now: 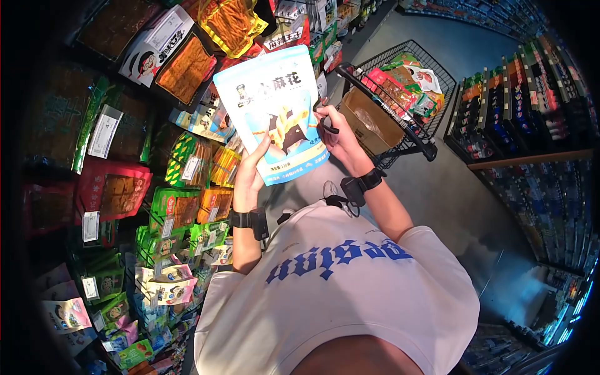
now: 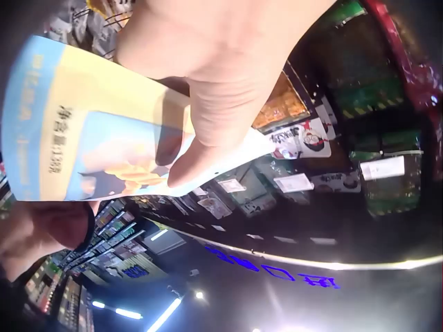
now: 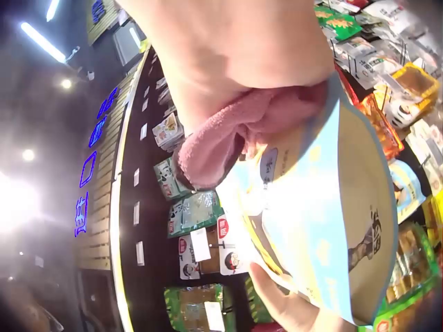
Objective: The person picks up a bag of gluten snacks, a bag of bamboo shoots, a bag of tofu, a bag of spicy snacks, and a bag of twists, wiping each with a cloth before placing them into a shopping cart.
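A white and blue snack pouch [image 1: 278, 94] is held up between both hands in the head view, its printed front toward the camera. My left hand [image 1: 250, 175] grips its lower left edge, the thumb lying on the front; the left wrist view shows that thumb over the pouch [image 2: 124, 149]. On the opposite edge, my right hand [image 1: 342, 142] pinches the pouch, with a dark strap at the fingers. In the right wrist view, pink soft material [image 3: 228, 135] lies between the right hand [image 3: 235, 48] and the pouch [image 3: 311, 207]. Some right fingertips are hidden.
Hanging packaged snacks [image 1: 181, 212] with price tags fill the shelves at the left. A black shopping cart [image 1: 409, 147] holding colourful packets and a cardboard box [image 1: 369, 122] stands beyond the right hand. More stocked shelves [image 1: 525, 106] line the right side.
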### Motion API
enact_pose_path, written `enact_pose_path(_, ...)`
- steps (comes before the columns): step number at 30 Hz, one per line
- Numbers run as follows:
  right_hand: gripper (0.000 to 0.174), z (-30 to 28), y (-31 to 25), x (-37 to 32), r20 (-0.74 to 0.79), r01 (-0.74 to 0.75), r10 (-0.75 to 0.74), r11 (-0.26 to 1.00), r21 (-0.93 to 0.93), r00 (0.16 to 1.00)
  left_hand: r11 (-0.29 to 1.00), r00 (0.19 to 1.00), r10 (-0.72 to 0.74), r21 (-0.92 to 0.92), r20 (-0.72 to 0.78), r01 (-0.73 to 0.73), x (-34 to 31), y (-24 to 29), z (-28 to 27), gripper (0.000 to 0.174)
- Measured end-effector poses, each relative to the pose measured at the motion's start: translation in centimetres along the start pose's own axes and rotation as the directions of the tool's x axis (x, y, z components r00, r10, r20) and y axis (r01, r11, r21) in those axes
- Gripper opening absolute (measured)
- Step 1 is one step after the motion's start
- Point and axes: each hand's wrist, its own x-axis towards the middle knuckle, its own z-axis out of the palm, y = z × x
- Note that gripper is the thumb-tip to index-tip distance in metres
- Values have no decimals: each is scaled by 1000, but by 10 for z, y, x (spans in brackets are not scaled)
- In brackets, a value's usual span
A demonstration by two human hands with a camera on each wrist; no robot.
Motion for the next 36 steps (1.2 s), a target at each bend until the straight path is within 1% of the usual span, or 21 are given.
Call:
enact_pose_path(1,20,7,2,0,-121,9,4,994,107,993,996,999,-52,-78,12,53,1,-4,-3,44)
enact_pose_path(3,22,5,4,3,-153,-29,45,994,103,987,992,998,-62,-105,17,63,1,-2,-3,46)
enact_pose_path(5,22,5,1,-3,-264,152,-146,988,0,953,983,983,-44,-169,178,75,5,-2,-10,47)
enact_pose_path(6,22,9,4,2,-314,306,-319,948,-91,894,983,983,-44,-168,179,74,5,-2,-8,47)
enact_pose_path(7,24,3,11,12,-318,426,-552,818,-386,771,995,997,-20,-99,81,28,5,-3,-3,49)
enact_pose_path(8,26,9,15,13,-253,452,-662,695,-560,706,1000,1000,12,-25,-15,-12,5,-3,4,50)
enact_pose_path(9,29,20,17,9,-164,456,-752,541,-707,638,1000,1000,13,-24,-13,-13,7,-6,10,50)
enact_pose_path(10,35,30,16,3,128,539,-822,238,-808,554,997,999,40,-70,2,-40,11,-9,16,49)
enact_pose_path(13,49,58,22,-19,579,606,-527,-146,-782,622,991,999,41,-129,-8,-42,22,-15,20,53)
enact_pose_path(15,51,60,21,-18,574,594,-529,-155,-790,625,995,995,102,8,5,-102,22,-16,21,56)
enact_pose_path(16,52,60,21,-17,570,586,-528,-160,-794,629,997,997,74,7,-10,-74,21,-15,21,56)
enact_pose_path(17,50,52,20,-10,481,515,-571,-114,-849,666,999,999,45,5,-27,-45,18,-11,26,57)
enact_pose_path(19,46,32,24,9,293,434,-757,-13,-901,585,994,994,105,11,-25,-104,17,-10,30,58)
enact_pose_path(20,46,19,28,20,206,448,-773,112,-887,600,999,998,52,3,-29,-52,13,-7,32,58)
enact_pose_path(21,45,12,28,24,148,413,-767,164,-896,624,1000,999,0,-5,-32,0,10,-6,33,58)
enact_pose_path(23,47,4,27,23,11,397,-638,466,-791,770,1000,1000,-9,-3,2,9,9,-6,28,58)
enact_pose_path(25,45,-8,29,27,-11,389,-622,504,-771,783,1000,998,-16,-7,-68,16,7,-4,31,59)
enact_pose_path(29,38,-20,26,30,-58,354,-553,606,-713,831,999,999,-25,-38,-38,23,9,-7,19,60)
enact_pose_path(30,28,-19,27,30,-41,397,-586,597,-697,809,999,999,-32,-39,-23,31,10,-8,16,60)
enact_pose_path(34,28,-23,27,26,-34,386,-604,550,-741,797,996,999,-33,-87,-33,30,7,-4,24,63)
enact_pose_path(36,27,-20,23,19,-59,301,-511,592,-748,858,994,1000,-29,-110,-6,28,6,0,21,64)
